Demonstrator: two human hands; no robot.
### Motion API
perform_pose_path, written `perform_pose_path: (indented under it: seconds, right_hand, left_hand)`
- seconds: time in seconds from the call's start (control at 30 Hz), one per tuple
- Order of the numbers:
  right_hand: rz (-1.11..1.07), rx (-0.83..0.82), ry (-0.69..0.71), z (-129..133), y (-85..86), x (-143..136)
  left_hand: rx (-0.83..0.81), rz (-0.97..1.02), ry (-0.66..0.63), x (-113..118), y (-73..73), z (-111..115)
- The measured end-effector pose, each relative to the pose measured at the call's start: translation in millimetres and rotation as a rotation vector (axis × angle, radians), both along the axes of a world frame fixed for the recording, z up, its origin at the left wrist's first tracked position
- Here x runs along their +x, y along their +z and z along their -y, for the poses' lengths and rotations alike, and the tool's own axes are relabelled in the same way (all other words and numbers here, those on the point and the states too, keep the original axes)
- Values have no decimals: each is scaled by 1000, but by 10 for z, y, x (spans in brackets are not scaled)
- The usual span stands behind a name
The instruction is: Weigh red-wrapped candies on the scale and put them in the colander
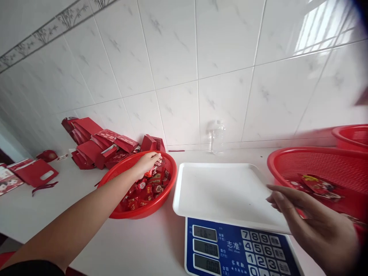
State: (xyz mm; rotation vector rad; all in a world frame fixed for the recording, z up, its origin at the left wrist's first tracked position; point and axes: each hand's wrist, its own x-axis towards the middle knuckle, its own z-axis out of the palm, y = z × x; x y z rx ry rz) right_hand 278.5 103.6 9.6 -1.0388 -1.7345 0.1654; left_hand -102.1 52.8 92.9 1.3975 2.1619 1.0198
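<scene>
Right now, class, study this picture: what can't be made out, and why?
All in the head view:
- Some packets in the left basket: hidden by the left forearm.
- Whether the left hand grips anything: its fingers hide this.
- The large right basket's far side: cut off by the right edge.
- The scale's lowest part: cut off below.

the scale (pixel 234 249) reads 志准 (white on blue), keys 0–9.
</scene>
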Motion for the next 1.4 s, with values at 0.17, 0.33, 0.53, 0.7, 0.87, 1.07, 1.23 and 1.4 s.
perform_pose_path:
  seconds: [0.17,0.33,0.53,0.7,0.87,1.07,1.23,1.4]
  right_hand:
    - [-81,-15,125,16,101,-46]
    - [-118,-56,170,-11,119,-65]
    - [-26,-134,179,-63,102,-93]
    - [162,-149,146,-161,7,-83]
    - [353,-162,56,-226,-86,-33]
    - [444,-296,188,-137,-14,-36]
    - [392,-268,279,-47,90,-64]
    - [463,-205,308,-77,-12,-66]
  left_hand:
    - [-58,142,-256,695,-51,-280]
    - [-121,80,-480,1178,-39,-450]
    - [-151,-155,-642,1341,-103,-452]
    - [-280,-345,-815,1470,-247,-280]
    - [-289,-377,-871,1587,-318,-206]
    - [-238,-362,-906,1740,-403,-256]
    - [-241,-391,-810,1670,-479,-286]
    - [-214,-397,-666,1275,-404,-260]
